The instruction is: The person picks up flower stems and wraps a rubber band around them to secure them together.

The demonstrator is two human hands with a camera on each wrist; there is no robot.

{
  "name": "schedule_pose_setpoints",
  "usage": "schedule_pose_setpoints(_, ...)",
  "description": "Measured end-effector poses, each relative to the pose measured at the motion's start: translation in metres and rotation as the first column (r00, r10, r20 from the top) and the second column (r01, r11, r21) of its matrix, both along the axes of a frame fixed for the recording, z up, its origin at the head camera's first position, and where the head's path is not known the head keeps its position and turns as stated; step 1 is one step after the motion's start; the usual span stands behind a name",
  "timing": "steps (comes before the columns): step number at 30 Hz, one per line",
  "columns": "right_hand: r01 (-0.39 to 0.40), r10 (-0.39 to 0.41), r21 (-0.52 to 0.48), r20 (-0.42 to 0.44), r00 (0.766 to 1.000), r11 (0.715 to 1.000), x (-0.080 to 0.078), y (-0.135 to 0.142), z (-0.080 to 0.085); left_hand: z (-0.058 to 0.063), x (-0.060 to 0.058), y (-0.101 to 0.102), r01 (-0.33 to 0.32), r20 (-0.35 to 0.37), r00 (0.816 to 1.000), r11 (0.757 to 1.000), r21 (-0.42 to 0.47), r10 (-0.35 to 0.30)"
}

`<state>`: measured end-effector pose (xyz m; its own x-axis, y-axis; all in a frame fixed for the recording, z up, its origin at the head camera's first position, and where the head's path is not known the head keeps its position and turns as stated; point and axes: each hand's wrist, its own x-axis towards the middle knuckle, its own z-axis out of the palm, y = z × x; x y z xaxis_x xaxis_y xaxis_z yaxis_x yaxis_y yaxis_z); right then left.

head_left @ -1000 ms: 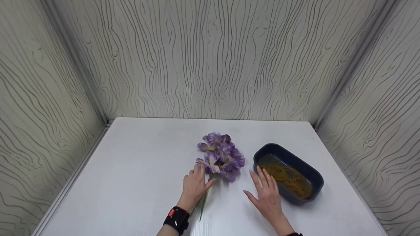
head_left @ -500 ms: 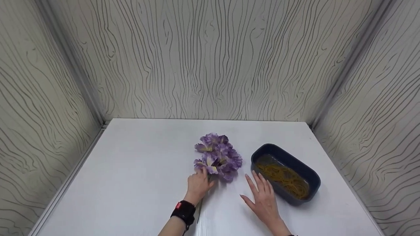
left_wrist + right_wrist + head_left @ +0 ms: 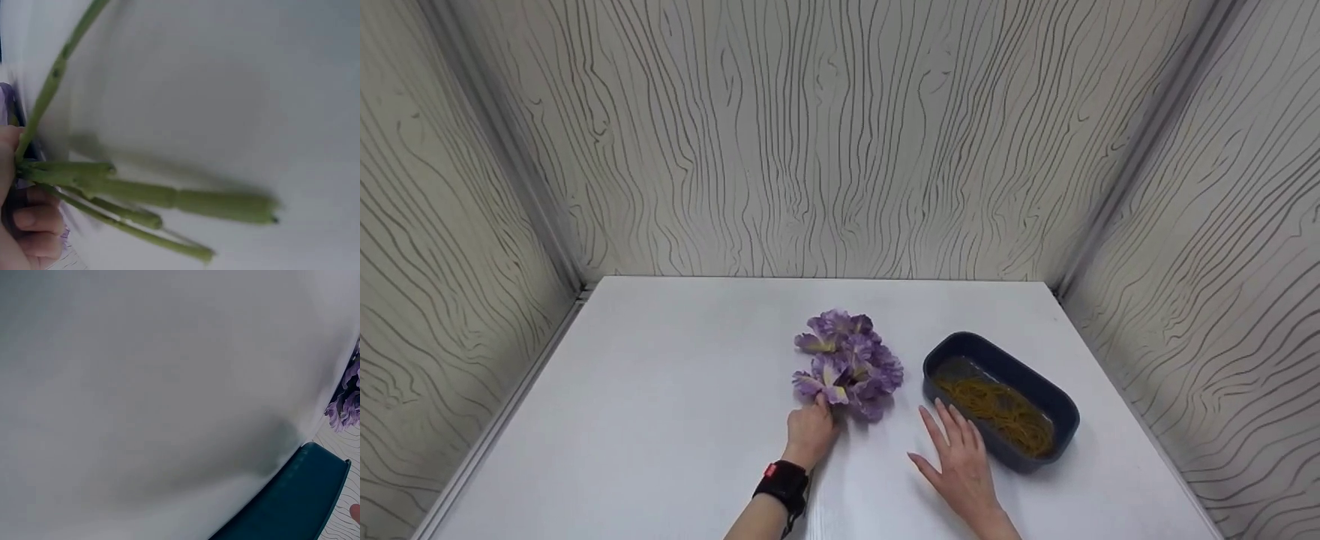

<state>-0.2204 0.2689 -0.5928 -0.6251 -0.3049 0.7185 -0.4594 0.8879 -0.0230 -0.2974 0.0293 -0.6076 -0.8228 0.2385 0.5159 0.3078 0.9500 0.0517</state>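
Note:
A bunch of purple artificial flowers (image 3: pixel 851 360) lies with its blooms toward the back of the white table. Just below the blooms, my left hand (image 3: pixel 810 435) grips the stems. In the left wrist view the green stems (image 3: pixel 135 191) fan out from the grip, with cut ends of different lengths and curled fingers (image 3: pixel 42 222) beside them. My right hand (image 3: pixel 961 469) is spread open, holding nothing, its fingertips overlapping the near left wall of a dark blue oblong container (image 3: pixel 1027 367). Thin yellow-brown strands (image 3: pixel 997 412), like rubber bands, lie inside the container.
The white table (image 3: pixel 660 390) is enclosed by wood-patterned panels (image 3: pixel 817 135) at the back and both sides. In the right wrist view, the container's outer wall (image 3: pixel 292 495) stands low at the right, below some purple petals (image 3: pixel 349 405).
My left hand's fingers have closed round the stems, and the hand now hides them in the head view. My right hand stays spread by the container. The head view has shifted slightly.

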Motion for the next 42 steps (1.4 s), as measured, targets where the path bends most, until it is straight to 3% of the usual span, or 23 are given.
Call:
schedule_pose_setpoints(6,0.006,-0.006,-0.003,0.018,1.0,1.0,0.001,-0.001,0.001,-0.003,0.003,-0.002,-0.006,-0.141,0.99,1.0,-0.003,0.005)
schedule_pose_setpoints(12,0.019,-0.019,-0.041,0.012,1.0,0.999,0.001,-0.003,0.003,-0.001,0.005,-0.004,0.015,-0.164,0.986,0.999,0.048,-0.007)
schedule_pose_setpoints(19,0.031,-0.024,-0.124,0.058,0.998,0.992,0.0,-0.007,0.009,0.014,0.004,-0.003,0.114,-0.198,0.977,0.979,0.168,-0.08)
schedule_pose_setpoints(24,0.023,-0.014,-0.144,0.063,0.998,0.989,-0.002,-0.012,0.014,0.029,-0.002,0.003,0.156,-0.328,0.94,0.97,0.184,-0.089)
schedule_pose_setpoints(29,-0.005,0.014,-0.171,0.052,0.999,0.985,-0.005,-0.021,0.019,0.047,-0.004,0.014,0.176,-0.386,0.92,0.955,0.239,-0.073)
schedule_pose_setpoints(31,-0.02,0.027,-0.175,0.04,0.999,0.984,-0.006,-0.026,0.021,0.054,-0.004,0.018,0.191,-0.425,0.902,0.95,0.246,-0.071)
schedule_pose_setpoints(34,-0.041,0.047,-0.182,0.027,0.999,0.982,-0.008,-0.034,0.025,0.062,-0.003,0.023,0.219,-0.5,0.862,0.953,0.211,-0.087)
schedule_pose_setpoints(35,-0.051,0.055,-0.184,0.017,0.998,0.982,-0.008,-0.037,0.026,0.064,-0.003,0.025,0.225,-0.501,0.86,0.951,0.21,-0.093)
schedule_pose_setpoints(38,-0.077,0.079,-0.201,0.004,0.997,0.977,-0.009,-0.046,0.029,0.07,0.0,0.027,0.253,-0.402,0.907,0.928,0.275,-0.128)
schedule_pose_setpoints(40,-0.091,0.096,-0.214,0.012,0.995,0.973,-0.008,-0.053,0.032,0.074,0.003,0.028,0.252,-0.253,0.954,0.893,0.374,-0.163)
schedule_pose_setpoints(42,-0.106,0.114,-0.228,0.023,0.993,0.968,-0.007,-0.06,0.035,0.078,0.006,0.029,0.231,-0.141,0.972,0.859,0.457,-0.186)
